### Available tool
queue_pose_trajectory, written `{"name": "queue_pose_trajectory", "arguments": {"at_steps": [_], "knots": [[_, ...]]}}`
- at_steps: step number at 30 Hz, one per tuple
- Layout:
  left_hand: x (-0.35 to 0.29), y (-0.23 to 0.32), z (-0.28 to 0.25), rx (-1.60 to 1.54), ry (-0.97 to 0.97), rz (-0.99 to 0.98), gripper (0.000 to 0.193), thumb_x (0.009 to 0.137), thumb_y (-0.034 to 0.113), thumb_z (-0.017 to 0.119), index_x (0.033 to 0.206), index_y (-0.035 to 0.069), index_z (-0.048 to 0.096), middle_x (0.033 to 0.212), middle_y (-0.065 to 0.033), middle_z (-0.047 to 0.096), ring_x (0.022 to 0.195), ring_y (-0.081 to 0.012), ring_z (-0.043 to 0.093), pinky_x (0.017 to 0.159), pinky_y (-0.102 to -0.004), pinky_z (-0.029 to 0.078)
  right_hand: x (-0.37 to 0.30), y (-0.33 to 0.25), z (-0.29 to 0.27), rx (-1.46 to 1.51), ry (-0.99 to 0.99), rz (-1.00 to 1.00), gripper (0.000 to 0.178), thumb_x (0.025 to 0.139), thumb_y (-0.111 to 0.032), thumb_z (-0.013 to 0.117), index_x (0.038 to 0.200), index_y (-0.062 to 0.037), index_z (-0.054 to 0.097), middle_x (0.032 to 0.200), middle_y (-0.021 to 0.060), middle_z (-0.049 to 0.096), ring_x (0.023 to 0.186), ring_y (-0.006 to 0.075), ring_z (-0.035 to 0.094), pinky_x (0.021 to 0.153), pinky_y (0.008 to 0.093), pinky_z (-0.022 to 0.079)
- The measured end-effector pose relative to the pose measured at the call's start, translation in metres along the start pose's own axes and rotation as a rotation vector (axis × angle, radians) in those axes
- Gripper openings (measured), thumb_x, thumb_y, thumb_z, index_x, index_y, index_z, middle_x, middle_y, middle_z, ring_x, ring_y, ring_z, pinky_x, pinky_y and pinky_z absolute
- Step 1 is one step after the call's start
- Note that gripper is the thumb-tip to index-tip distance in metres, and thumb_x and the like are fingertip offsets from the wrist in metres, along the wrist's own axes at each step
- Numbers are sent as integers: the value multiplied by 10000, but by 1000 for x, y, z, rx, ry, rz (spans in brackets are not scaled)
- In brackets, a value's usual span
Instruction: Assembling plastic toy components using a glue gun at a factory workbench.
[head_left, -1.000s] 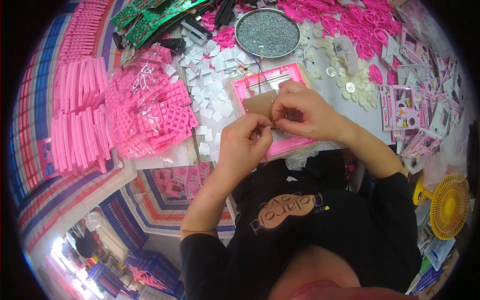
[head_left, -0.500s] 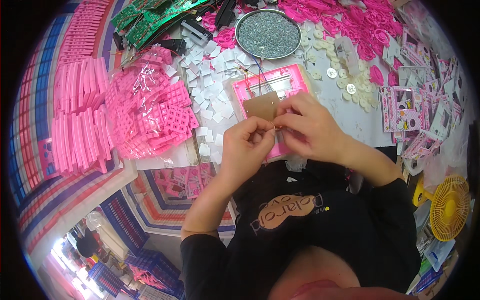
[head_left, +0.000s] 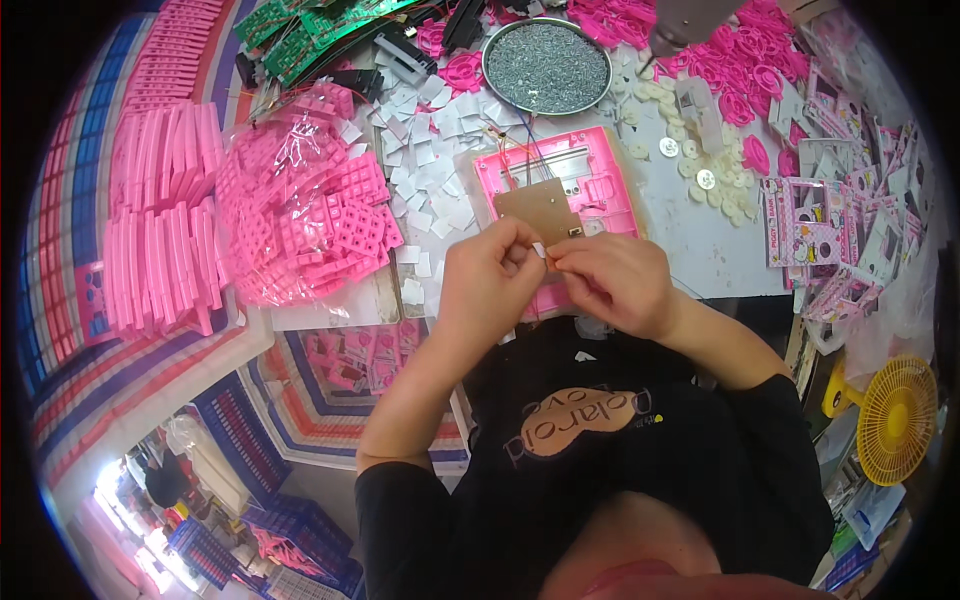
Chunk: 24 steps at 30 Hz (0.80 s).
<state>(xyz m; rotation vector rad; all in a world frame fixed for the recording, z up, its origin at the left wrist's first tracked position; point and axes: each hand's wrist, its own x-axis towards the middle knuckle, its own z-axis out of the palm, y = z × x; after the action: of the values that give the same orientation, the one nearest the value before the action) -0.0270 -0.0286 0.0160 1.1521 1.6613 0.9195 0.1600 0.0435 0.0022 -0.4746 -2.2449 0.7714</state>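
A pink plastic casing (head_left: pixel 617 193) lies in front of me, its inner side up. Over its middle rests a brown board (head_left: pixel 527 205), with thin wires (head_left: pixel 522 150) running up beyond it. At the board's lower edge my two hands meet, fingertips nearly touching. My left hand (head_left: pixel 492 280) is closed in a pinch on a small white piece (head_left: pixel 539 249). Closed as well, my right hand (head_left: pixel 622 285) pinches what looks like a thin orange wire; the fingers cover most of it.
Beyond the casing stands a round tray of screws (head_left: pixel 607 85). A grey tool (head_left: pixel 685 22) hangs at the top. White squares (head_left: pixel 440 165) and bagged pink keypads (head_left: pixel 305 215) lie left; white discs (head_left: pixel 705 180), pink parts (head_left: pixel 735 60) and printed panels (head_left: pixel 815 235) right.
My right hand has shifted slightly down and right, uncovering more of the casing and board. A white piece now shows at my left fingertips. The grey tool has come into view.
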Motion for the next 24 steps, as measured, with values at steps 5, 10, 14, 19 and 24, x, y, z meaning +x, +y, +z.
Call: {"name": "queue_pose_trajectory", "arguments": {"at_steps": [5,10,14,19,24], "knots": [[11,11,-25,-414,-304,-331,172,923,47,665,1085,-12,671,801,-36,679,634,-78,619,574,-258,490,2,0,2,-3,-42,-120,270,736,13,770,985,-4,667,1067,119,701,841,283,698,678,356,580],[5,8,-18,288,-105,333,205,873,17,696,1076,10,673,835,-94,675,706,-207,668,636,-340,528,4,3,-1,-213,-144,-203,278,699,-73,755,960,-9,686,1108,109,653,960,313,640,756,377,561],[-3,-9,-6,353,-8,478,180,822,24,707,988,48,642,859,-110,642,799,-305,650,684,-401,518,-1,7,6,-281,-141,-235,278,674,-115,738,935,-28,705,1115,97,636,1034,317,587,844,394,525],[-9,-13,-2,346,44,493,192,813,20,706,985,51,627,866,-115,619,792,-326,630,678,-418,506,-2,8,6,-270,-212,-240,263,676,-101,738,931,-43,713,1110,76,632,1063,306,559,895,406,484],[-13,-16,0,400,50,430,262,821,-20,695,1068,41,634,864,-126,613,724,-287,616,646,-380,494,12,-10,-3,-264,-326,-158,285,685,-97,746,966,-56,726,1047,53,616,1032,288,555,861,409,464]]}}
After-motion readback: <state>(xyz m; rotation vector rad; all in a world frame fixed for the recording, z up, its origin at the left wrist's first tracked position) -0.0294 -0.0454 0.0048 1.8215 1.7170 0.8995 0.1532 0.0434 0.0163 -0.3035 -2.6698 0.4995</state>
